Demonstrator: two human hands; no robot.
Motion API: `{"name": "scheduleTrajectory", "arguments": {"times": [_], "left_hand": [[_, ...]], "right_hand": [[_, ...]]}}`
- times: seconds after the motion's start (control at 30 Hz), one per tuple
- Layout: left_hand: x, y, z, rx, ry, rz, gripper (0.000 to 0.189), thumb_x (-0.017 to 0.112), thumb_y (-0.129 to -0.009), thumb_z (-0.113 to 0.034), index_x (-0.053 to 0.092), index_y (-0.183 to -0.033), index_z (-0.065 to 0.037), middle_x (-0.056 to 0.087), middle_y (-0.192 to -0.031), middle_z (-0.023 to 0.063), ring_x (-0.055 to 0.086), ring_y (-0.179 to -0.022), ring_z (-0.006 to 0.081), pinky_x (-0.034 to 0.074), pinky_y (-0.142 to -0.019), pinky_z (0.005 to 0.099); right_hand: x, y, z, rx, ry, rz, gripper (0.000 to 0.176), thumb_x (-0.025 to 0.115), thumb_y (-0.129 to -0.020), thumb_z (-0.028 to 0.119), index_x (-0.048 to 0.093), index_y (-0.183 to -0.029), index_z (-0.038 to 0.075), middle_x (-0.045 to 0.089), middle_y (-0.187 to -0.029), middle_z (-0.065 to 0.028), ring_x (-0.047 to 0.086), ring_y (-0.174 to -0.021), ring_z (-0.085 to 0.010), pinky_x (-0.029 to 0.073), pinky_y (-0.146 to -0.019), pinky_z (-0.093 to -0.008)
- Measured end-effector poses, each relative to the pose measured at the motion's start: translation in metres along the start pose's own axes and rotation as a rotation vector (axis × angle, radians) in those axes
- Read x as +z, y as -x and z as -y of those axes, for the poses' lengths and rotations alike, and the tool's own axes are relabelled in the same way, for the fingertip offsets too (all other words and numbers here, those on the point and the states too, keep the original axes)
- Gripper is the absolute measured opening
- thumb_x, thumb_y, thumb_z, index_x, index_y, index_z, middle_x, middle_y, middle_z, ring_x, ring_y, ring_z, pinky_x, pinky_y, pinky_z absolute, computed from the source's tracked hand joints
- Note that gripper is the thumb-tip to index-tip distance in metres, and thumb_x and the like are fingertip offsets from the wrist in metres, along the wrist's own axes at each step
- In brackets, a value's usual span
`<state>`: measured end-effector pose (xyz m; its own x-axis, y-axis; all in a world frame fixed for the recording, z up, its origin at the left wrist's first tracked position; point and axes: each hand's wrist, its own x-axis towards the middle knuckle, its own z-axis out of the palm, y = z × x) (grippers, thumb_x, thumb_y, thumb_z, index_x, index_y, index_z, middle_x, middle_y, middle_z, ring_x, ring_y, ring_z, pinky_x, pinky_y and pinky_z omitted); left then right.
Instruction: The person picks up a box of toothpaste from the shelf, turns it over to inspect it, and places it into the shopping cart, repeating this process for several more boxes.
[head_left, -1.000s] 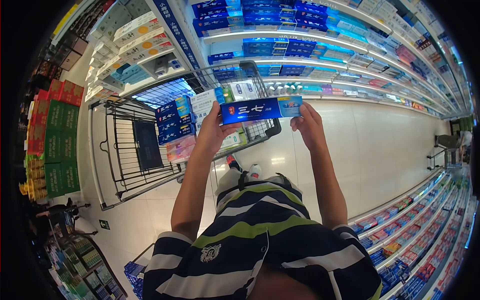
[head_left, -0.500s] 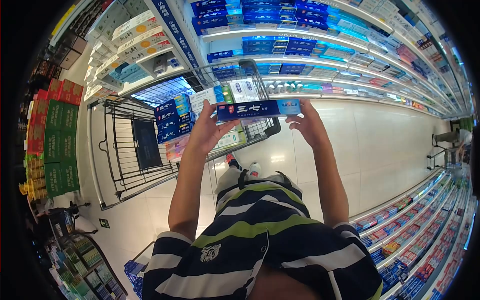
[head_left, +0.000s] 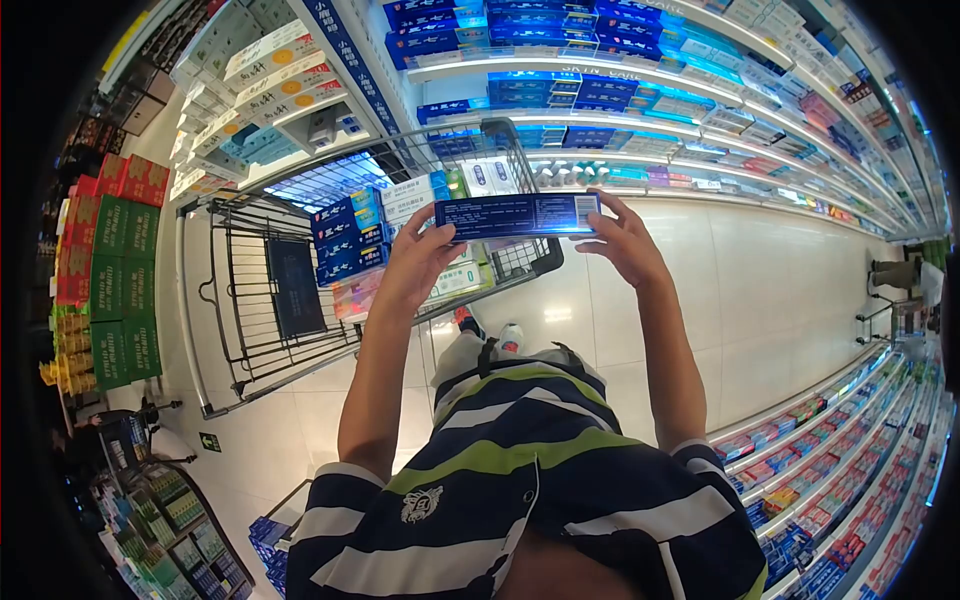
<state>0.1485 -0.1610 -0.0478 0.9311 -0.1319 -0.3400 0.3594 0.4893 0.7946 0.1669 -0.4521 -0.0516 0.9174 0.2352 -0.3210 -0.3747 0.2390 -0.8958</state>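
Observation:
A long dark-blue toothpaste box [head_left: 512, 216] is held level in front of me, between both hands. The side facing me carries fine print and a barcode at its right end. My left hand [head_left: 412, 262] grips the left end, thumb on the front face. At the right end, my right hand [head_left: 628, 245] pinches the box between fingers and thumb. Behind and to the left stands a wire shopping cart [head_left: 551, 260]. It holds stacked blue toothpaste boxes [head_left: 348, 238], white boxes [head_left: 408, 196] and other cartons, partly hidden by my left hand and the held box.
Shelves [head_left: 640, 70] packed with blue boxes and other goods run along the far side. More shelving [head_left: 820, 460] lines the lower right. Green and red cartons [head_left: 125, 270] are piled at the left. Down the tiled aisle [head_left: 680, 300], a person [head_left: 900, 275] stands near another cart.
The toothpaste box has been turned about its length: the face with large white characters has given way to the fine-print side with the barcode. Both hands have shifted their fingers slightly.

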Motion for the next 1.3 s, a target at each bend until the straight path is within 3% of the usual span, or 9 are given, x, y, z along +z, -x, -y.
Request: {"name": "scheduleTrajectory", "arguments": {"times": [0.2, 0.37, 0.63, 0.83, 0.9, 1.03, 1.07, 1.23, 1.3], "left_hand": [[0.0, -0.006, -0.001, 0.077, 0.035, 0.106, 0.051, 0.056, -0.08, 0.001, 0.037, -0.127, -0.004, 0.054, -0.109, 0.0136, 0.056, -0.1, 0.0193, 0.048, -0.085, 0.0322], [0.011, -0.004, -0.02, -0.082, -0.047, 0.142, 0.055, 0.049, -0.081, 0.01, 0.035, -0.129, -0.011, 0.052, -0.113, 0.0149, 0.054, -0.104, 0.023, 0.046, -0.092, 0.0354], [0.008, -0.021, -0.025, 0.049, 0.096, 0.139, 0.061, 0.058, -0.081, -0.003, 0.029, -0.133, -0.013, 0.048, -0.117, 0.0112, 0.054, -0.102, 0.0188, 0.051, -0.078, 0.0318], [-0.008, -0.054, -0.025, 0.034, 0.124, 0.053, 0.062, 0.057, -0.078, 0.002, 0.03, -0.132, -0.009, 0.049, -0.114, 0.0125, 0.056, -0.096, 0.0186, 0.051, -0.082, 0.0344], [-0.008, -0.063, -0.028, 0.056, 0.153, 0.043, 0.058, 0.056, -0.077, 0.004, 0.033, -0.13, -0.006, 0.05, -0.113, 0.0132, 0.057, -0.096, 0.0196, 0.05, -0.084, 0.0343], [-0.012, -0.083, -0.038, 0.07, 0.189, 0.078, 0.054, 0.053, -0.078, 0.006, 0.035, -0.127, -0.001, 0.051, -0.116, 0.0142, 0.056, -0.101, 0.0207, 0.048, -0.087, 0.0327], [-0.014, -0.088, -0.041, 0.097, 0.2, 0.112, 0.054, 0.053, -0.077, 0.006, 0.035, -0.128, -0.001, 0.05, -0.117, 0.0137, 0.056, -0.101, 0.0203, 0.048, -0.088, 0.0326], [-0.02, -0.115, -0.061, 0.18, 0.148, 0.227, 0.058, 0.055, -0.076, 0.005, 0.035, -0.13, -0.004, 0.047, -0.124, 0.012, 0.055, -0.104, 0.0193, 0.047, -0.088, 0.0336], [-0.028, -0.128, -0.07, 0.166, 0.157, 0.257, 0.064, 0.056, -0.078, 0.004, 0.029, -0.135, -0.006, 0.04, -0.13, 0.0116, 0.052, -0.108, 0.0182, 0.046, -0.09, 0.0333]], "right_hand": [[0.004, 0.0, 0.013, -0.129, 0.003, 0.096, 0.055, 0.061, -0.08, 0.011, 0.036, -0.128, 0.003, 0.051, -0.113, -0.0131, 0.056, -0.098, -0.0216, 0.054, -0.07, -0.0318], [-0.001, -0.006, 0.019, -0.159, 0.11, 0.163, 0.054, 0.062, -0.08, 0.012, 0.037, -0.127, 0.005, 0.047, -0.12, -0.0135, 0.053, -0.102, -0.0218, 0.05, -0.074, -0.0326], [-0.002, -0.034, 0.01, -0.184, -0.195, 0.155, 0.043, 0.063, -0.079, 0.008, 0.044, -0.117, 0.009, 0.046, -0.125, -0.0115, 0.049, -0.107, -0.0185, 0.045, -0.085, -0.0314], [0.019, -0.051, 0.051, -0.269, 0.276, 0.144, 0.066, 0.07, -0.072, 0.011, 0.038, -0.13, 0.009, 0.051, -0.119, -0.0135, 0.053, -0.1, -0.0193, 0.045, -0.081, -0.0299], [0.018, -0.068, 0.073, -0.047, 0.653, 0.315, 0.078, 0.073, -0.068, 0.011, 0.033, -0.135, 0.01, 0.058, -0.104, -0.0101, 0.056, -0.087, -0.0179, 0.046, -0.074, -0.028], [0.041, -0.103, 0.098, 0.016, 1.024, 0.437, 0.076, 0.079, -0.061, 0.03, 0.045, -0.125, 0.008, 0.063, -0.089, -0.012, 0.06, -0.082, -0.021, 0.047, -0.07, -0.0313], [0.05, -0.111, 0.102, 0.0, 1.075, 0.475, 0.063, 0.077, -0.065, 0.022, 0.049, -0.12, 0.006, 0.059, -0.079, -0.0061, 0.055, -0.072, -0.0135, 0.043, -0.063, -0.0266], [0.096, -0.152, 0.116, 0.118, 1.159, 0.509, 0.048, 0.075, -0.066, 0.021, 0.054, -0.105, 0.002, 0.059, -0.079, -0.0049, 0.055, -0.072, -0.0129, 0.044, -0.067, -0.0264], [0.105, -0.171, 0.116, -0.072, 1.223, 0.496, 0.045, 0.074, -0.067, 0.019, 0.054, -0.104, 0.002, 0.059, -0.08, -0.006, 0.055, -0.076, -0.0139, 0.045, -0.07, -0.0256]]}}
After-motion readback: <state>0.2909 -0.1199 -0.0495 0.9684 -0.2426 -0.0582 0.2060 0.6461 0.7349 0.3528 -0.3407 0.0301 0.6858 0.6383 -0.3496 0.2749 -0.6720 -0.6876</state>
